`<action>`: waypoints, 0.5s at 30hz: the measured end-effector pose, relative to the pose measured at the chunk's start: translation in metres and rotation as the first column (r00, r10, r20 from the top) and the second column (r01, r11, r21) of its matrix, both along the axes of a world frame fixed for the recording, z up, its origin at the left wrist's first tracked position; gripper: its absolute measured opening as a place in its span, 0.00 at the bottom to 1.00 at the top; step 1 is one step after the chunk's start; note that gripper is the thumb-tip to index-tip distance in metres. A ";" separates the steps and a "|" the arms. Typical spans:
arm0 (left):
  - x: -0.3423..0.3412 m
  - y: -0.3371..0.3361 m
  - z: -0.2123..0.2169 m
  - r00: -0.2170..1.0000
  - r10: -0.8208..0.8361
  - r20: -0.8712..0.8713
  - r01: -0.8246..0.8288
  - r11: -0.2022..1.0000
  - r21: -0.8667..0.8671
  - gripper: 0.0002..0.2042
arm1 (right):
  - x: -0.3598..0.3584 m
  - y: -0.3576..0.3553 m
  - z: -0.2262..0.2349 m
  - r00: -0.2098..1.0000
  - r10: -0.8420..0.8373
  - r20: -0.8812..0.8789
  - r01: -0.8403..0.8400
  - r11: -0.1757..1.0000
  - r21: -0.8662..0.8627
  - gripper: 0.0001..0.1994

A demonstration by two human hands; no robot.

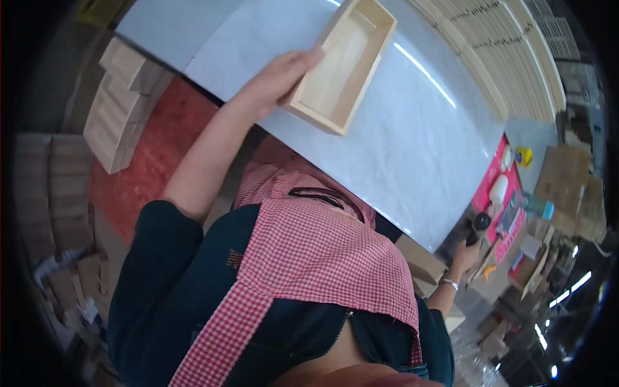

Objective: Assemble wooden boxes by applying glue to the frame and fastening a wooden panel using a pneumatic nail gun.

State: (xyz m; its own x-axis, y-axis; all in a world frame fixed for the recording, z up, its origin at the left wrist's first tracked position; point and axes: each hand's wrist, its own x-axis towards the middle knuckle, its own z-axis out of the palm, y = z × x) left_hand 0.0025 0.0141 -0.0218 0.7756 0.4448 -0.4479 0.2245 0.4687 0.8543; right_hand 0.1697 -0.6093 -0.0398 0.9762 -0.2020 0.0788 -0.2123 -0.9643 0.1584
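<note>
Here, in the head view, the left hand is gripping a shallow, open-topped wooden box by its near corner. The fingers are lying together along the outer wall while the thumb is tucking under the bottom edge, so the hand is clamping the box's side. The box is sitting tilted over the pale grey tabletop, its hollow facing up beyond the fingertips; held by one corner like this, it is probably being steadied rather than carried, though whether its far end is resting on the surface is unclear.

Well away to the other side, the right hand is wrapping around a dark, rounded tool handle at the table's near edge. Its fingers are curling closed on the handle, a thin bracelet showing at the wrist. Just past those fingers a pink mat is carrying small items, a white bottle among them.

Behind the left hand's wrist, stacks of plain wooden boxes are standing on a red floor. A red-checked apron is covering the person's front.
</note>
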 end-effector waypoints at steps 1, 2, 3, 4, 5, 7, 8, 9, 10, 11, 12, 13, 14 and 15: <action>-0.004 -0.003 0.000 1.000 0.026 -0.001 -0.026 0.999 0.024 0.29 | -0.004 0.009 -0.004 1.000 0.026 -0.001 -0.026 0.999 0.024 0.29; -0.007 -0.005 -0.002 0.999 0.023 -0.049 -0.018 0.996 0.092 0.28 | -0.007 0.017 -0.008 1.000 -0.021 0.001 0.021 0.999 0.029 0.30; -0.010 -0.007 -0.005 0.995 0.018 -0.096 -0.003 0.988 0.154 0.28 | -0.011 0.020 -0.013 0.997 -0.073 0.005 0.073 0.997 0.032 0.30; -0.014 -0.006 -0.010 0.995 0.039 -0.094 -0.023 0.985 0.171 0.28 | -0.014 0.020 -0.018 0.999 -0.053 0.005 0.053 0.997 0.049 0.30; -0.019 -0.002 -0.018 0.996 0.061 -0.063 -0.053 0.991 0.119 0.28 | -0.017 0.021 -0.024 0.999 -0.026 0.032 0.024 0.997 0.069 0.30; -0.031 0.009 -0.030 0.993 0.118 -0.003 -0.118 0.993 0.005 0.27 | -0.019 0.020 -0.035 0.995 0.037 0.088 -0.045 0.994 0.102 0.31; -0.038 0.014 -0.032 0.987 0.156 0.026 -0.155 0.987 -0.053 0.27 | -0.018 0.019 -0.040 0.991 0.074 0.115 -0.087 0.989 0.117 0.32; -0.049 0.021 -0.030 0.982 0.185 0.046 -0.180 0.979 -0.101 0.27 | -0.018 0.018 -0.045 0.983 0.122 0.140 -0.140 0.982 0.130 0.32; -0.060 0.024 -0.025 0.969 0.235 0.070 -0.223 0.964 -0.147 0.27 | -0.006 0.018 -0.047 0.968 0.189 0.167 -0.214 0.966 0.144 0.33; -0.072 0.029 -0.024 0.949 0.309 0.066 -0.300 0.946 -0.125 0.27 | -0.009 0.022 -0.044 0.970 0.182 0.158 -0.209 0.962 0.174 0.31; -0.081 0.032 -0.025 0.920 0.381 0.088 -0.370 0.922 -0.116 0.27 | -0.012 0.018 -0.046 0.948 0.217 0.231 -0.262 0.947 0.186 0.31; -0.092 0.040 -0.028 0.891 0.441 0.109 -0.430 0.896 -0.107 0.27 | -0.014 0.015 -0.043 0.958 0.198 0.208 -0.234 0.959 0.161 0.32; -0.109 0.055 -0.030 0.855 0.493 0.158 -0.479 0.869 -0.121 0.26 | -0.028 0.013 -0.041 0.947 0.204 0.247 -0.252 0.951 0.180 0.33; -0.133 0.065 -0.031 0.810 0.550 0.204 -0.532 0.835 -0.142 0.25 | -0.038 0.025 -0.032 0.952 0.208 0.226 -0.239 0.964 0.119 0.34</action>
